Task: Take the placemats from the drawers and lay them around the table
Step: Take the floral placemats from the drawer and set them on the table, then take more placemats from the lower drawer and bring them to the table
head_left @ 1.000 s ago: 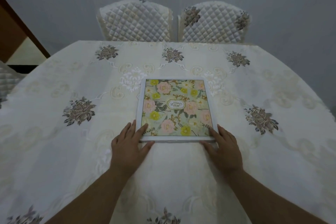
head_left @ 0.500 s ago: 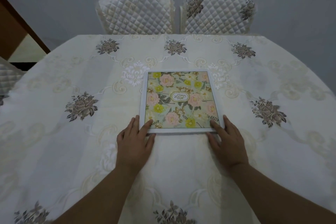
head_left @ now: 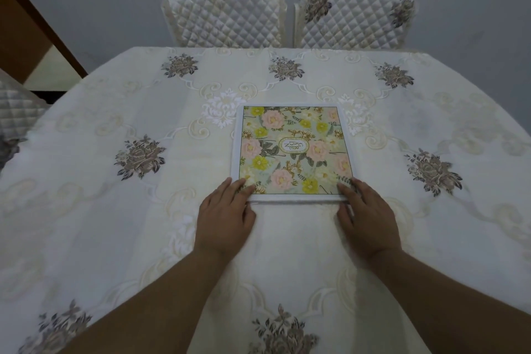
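1. A floral placemat (head_left: 292,151) with a white border is laid flat on the table (head_left: 86,181), near its middle.
2. The near left corner is covered by the fingers of the left hand (head_left: 225,214), laid flat.
3. The near right corner is touched by the right hand (head_left: 366,217), fingers spread.
4. Two quilted chairs (head_left: 225,13) are seen side by side at 12 o'clock, beyond the table.
5. The word "GARDEN" is printed at the mat's centre.

A cream embroidered tablecloth (head_left: 120,210) with grey-brown flower motifs covers the bench. Beyond the fingers, at the far edge, stand two chairs side by side in quilted covers, one to the left (head_left: 224,13) and one to the right (head_left: 353,14). A third quilted chair (head_left: 17,108) shows far left of the fingers.
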Demonstrator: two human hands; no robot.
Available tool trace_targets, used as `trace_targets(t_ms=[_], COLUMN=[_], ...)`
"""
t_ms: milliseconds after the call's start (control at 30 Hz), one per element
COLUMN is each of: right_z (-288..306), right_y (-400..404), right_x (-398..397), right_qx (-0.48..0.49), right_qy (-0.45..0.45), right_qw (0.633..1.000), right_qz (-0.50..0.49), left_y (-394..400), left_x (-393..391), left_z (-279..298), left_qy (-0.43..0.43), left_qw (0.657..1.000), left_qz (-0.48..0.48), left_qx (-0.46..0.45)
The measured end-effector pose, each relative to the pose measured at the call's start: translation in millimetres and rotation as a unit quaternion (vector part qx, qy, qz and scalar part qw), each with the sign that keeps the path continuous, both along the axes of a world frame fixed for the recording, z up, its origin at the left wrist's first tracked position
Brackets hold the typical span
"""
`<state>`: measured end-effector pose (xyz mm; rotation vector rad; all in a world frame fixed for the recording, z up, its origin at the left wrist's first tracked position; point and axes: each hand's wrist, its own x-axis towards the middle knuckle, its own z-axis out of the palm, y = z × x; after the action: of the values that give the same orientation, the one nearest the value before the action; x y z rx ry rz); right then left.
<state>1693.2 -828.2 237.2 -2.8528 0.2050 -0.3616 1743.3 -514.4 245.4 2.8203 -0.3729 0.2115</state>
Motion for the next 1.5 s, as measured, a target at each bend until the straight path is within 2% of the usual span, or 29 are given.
trace_targets(t_ms=[100, 167, 200, 267, 333, 367, 467, 533, 600, 767, 933, 1033, 1133, 1300, 1500], right_z=[11, 33, 49, 94, 142, 167, 239, 272, 295, 348, 379, 377, 377, 389, 407], right_y=[6, 7, 7, 12, 30, 41, 76, 92, 104, 141, 199, 251, 319, 438, 568], right_x=[3, 11, 15, 18, 8, 0, -32, -64, -93, -142, -180, -212, -263, -375, -515], right_qx=[-0.009, 0.009, 0.004, -0.031, -0.002, 0.029, 0.129, 0.141, 0.129, 0.107, 0.078, 0.095, 0.127, 0.086, 0.001], right_qy=[0.081, 0.188, 0.256, 0.362, 0.366, 0.34, 0.248, 0.223, 0.216, 0.153, 0.118, 0.132, 0.157, 0.155, 0.116], right_qw=[0.997, 0.982, 0.966, 0.931, 0.928, 0.938, 0.96, 0.964, 0.966, 0.97, 0.94, 0.9, 0.845, 0.743, 0.641], right_qz=[-0.018, -0.023, -0.024, -0.038, -0.066, -0.067, -0.015, 0.025, 0.062, 0.157, 0.31, 0.403, 0.496, 0.645, 0.759], left_y=[0, 0, -2, -5, -6, -5, 5, 15, 34, 89, 137, 166, 198, 246, 287], left_x=[-5, -3, 3, 21, 24, 18, -24, -63, -100, -195, -312, -399, -495, -659, -827], left_z=[6, 22, 38, 85, 130, 146, 202, 237, 266, 303, 324, 338, 349, 357, 355], left_qy=[0.041, 0.12, 0.188, 0.33, 0.419, 0.415, 0.313, 0.244, 0.2, 0.166, 0.122, 0.104, 0.09, 0.051, 0.004], left_qw=[0.999, 0.993, 0.981, 0.938, 0.9, 0.904, 0.949, 0.968, 0.978, 0.98, 0.956, 0.927, 0.885, 0.783, 0.657], left_qz=[-0.002, -0.014, -0.019, -0.044, -0.041, -0.036, -0.039, -0.041, -0.018, 0.103, 0.261, 0.356, 0.453, 0.615, 0.747], left_qx=[0.008, 0.015, 0.036, 0.101, 0.112, 0.097, -0.001, -0.044, -0.048, -0.041, -0.051, -0.058, -0.062, -0.081, -0.102])
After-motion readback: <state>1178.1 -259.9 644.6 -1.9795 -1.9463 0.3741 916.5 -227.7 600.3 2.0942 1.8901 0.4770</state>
